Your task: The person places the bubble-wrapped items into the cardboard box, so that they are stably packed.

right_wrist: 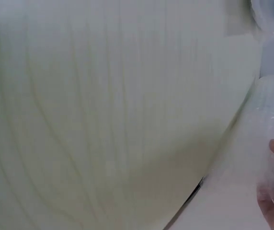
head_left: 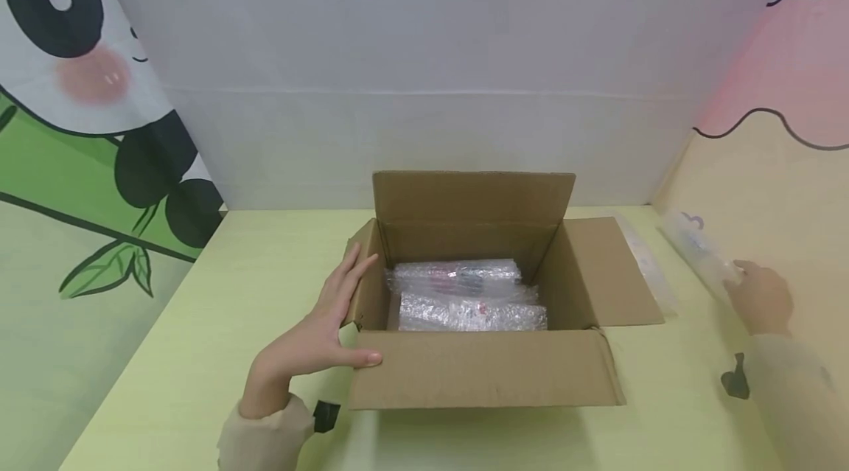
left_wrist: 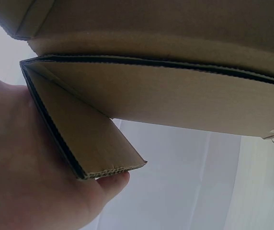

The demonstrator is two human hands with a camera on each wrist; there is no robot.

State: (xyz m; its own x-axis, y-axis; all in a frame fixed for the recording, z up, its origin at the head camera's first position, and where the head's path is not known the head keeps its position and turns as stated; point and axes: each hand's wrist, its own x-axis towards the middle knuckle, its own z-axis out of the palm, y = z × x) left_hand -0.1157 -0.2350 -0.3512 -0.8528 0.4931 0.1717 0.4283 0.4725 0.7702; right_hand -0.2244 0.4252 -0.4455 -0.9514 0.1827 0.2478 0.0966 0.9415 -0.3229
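An open cardboard box [head_left: 487, 371] stands on the table, flaps spread outward. Inside lie bubble-wrapped packages [head_left: 474, 312], one in front of another. My left hand [head_left: 318, 331] rests at the box's left front corner, long fingers stretched along the left flap and thumb on the front flap. The left wrist view shows the palm against a folded flap [left_wrist: 79, 120]. Off to the right, my right hand [head_left: 759, 298] pinches the near end of a clear bubble-wrap piece [head_left: 696, 250] by the table's right edge. In the right wrist view, thumb and fingers hold the translucent wrap [right_wrist: 252, 148].
Another clear plastic sheet [head_left: 646, 264] lies partly beneath the box's right flap [head_left: 613, 272]. A white cloth backdrop [head_left: 431, 51] hangs behind the pale yellow table [head_left: 219, 316]. Printed cartoon panels border both sides, the right one [head_left: 776, 198] close beside my right hand.
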